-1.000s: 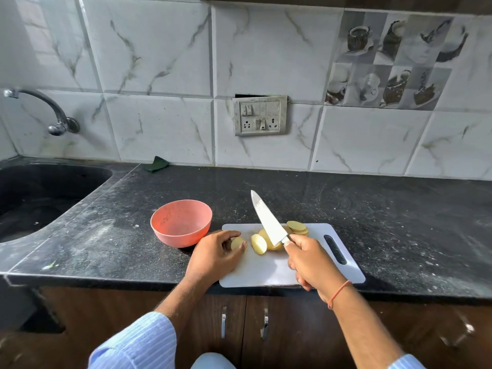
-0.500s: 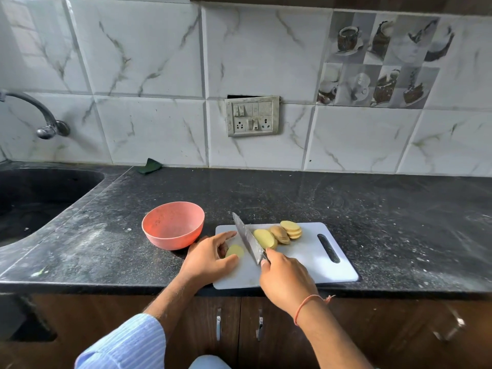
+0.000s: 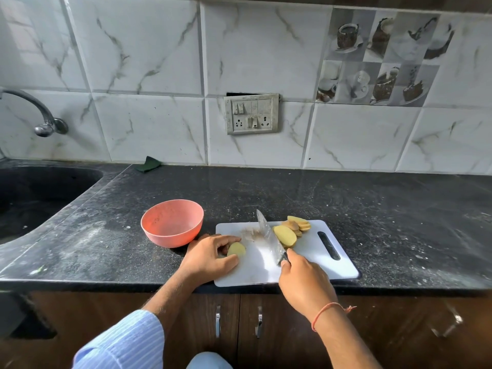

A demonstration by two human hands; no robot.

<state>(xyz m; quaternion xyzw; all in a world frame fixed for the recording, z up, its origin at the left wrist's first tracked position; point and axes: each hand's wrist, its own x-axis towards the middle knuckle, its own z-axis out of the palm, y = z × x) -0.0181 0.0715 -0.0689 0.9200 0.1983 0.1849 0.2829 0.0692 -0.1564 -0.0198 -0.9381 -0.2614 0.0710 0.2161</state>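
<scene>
— What changed just now?
— Your right hand (image 3: 306, 283), gripping the knife (image 3: 267, 235), has swept the fresh slice (image 3: 285, 235) away rightward.
— And the potato stub (image 3: 236, 249)?
— Pinched in your left hand (image 3: 210, 255), left of the blade, on the board (image 3: 338, 267). I'd judge few cuts remain.

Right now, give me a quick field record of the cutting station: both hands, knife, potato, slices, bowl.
left: left hand grips the pale yellow potato end piece on the white plastic cutting board
right: right hand grips the steel-bladed kitchen knife by its handle
blade: between the held piece and the slices, tip pointing away
slices: pale yellow potato slices piled right of the blade
bowl: salmon-pink plastic bowl upright on the black stone countertop, left of the board
</scene>
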